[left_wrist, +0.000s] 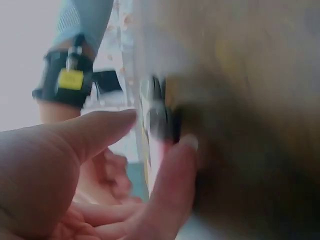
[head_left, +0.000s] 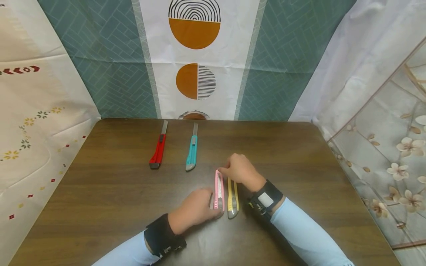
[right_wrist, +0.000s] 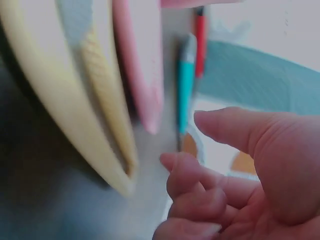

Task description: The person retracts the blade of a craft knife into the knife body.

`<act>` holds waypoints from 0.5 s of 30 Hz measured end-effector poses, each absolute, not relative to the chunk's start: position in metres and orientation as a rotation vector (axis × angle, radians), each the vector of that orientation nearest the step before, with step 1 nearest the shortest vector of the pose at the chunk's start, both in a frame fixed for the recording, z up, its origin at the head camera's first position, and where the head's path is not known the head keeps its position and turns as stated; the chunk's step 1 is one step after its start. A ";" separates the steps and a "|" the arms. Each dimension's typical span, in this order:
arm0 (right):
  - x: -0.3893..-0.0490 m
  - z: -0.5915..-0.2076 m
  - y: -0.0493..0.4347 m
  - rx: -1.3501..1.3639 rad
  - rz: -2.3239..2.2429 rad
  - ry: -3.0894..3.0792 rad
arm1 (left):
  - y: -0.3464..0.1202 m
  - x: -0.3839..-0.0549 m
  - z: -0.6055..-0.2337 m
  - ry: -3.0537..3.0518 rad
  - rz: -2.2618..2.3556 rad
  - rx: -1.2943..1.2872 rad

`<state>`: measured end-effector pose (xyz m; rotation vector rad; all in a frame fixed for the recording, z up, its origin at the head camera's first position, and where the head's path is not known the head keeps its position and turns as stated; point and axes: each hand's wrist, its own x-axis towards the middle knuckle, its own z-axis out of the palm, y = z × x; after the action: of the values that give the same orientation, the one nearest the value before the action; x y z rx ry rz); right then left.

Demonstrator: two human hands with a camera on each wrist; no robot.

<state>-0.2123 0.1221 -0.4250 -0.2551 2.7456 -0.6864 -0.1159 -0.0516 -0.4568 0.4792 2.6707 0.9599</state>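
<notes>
In the head view a pink utility knife and a yellow utility knife lie side by side on the wooden table. My left hand is at the near end of the pink knife, thumb and index finger parted around that end. My right hand is over the far ends of both knives and hides the yellow one's tip. The right wrist view shows its thumb and loosely bent fingers apart, with nothing between them. No blade sticks out of the pink knife.
Farther back on the table lie a red utility knife and a teal utility knife, both with blades extended toward the far edge. A patterned cloth hangs behind that edge. Floral fabric hangs at the right.
</notes>
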 end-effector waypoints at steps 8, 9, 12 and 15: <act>-0.225 -0.417 0.154 -0.315 -0.991 2.754 | -0.093 -0.174 -0.452 2.945 0.904 0.296; -0.227 -0.416 0.155 -0.320 -1.022 2.751 | -0.099 -0.183 -0.449 2.978 0.879 0.275; -0.230 -0.416 0.157 -0.332 -1.085 2.742 | -0.114 -0.210 -0.444 3.021 0.793 0.213; -0.231 -0.416 0.157 -0.342 -1.110 2.732 | -0.121 -0.229 -0.442 2.954 0.730 0.140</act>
<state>-0.2312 0.1567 -0.4164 -0.3417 2.7322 -1.1105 -0.2288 -0.1209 -0.4417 0.1402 2.9543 0.7300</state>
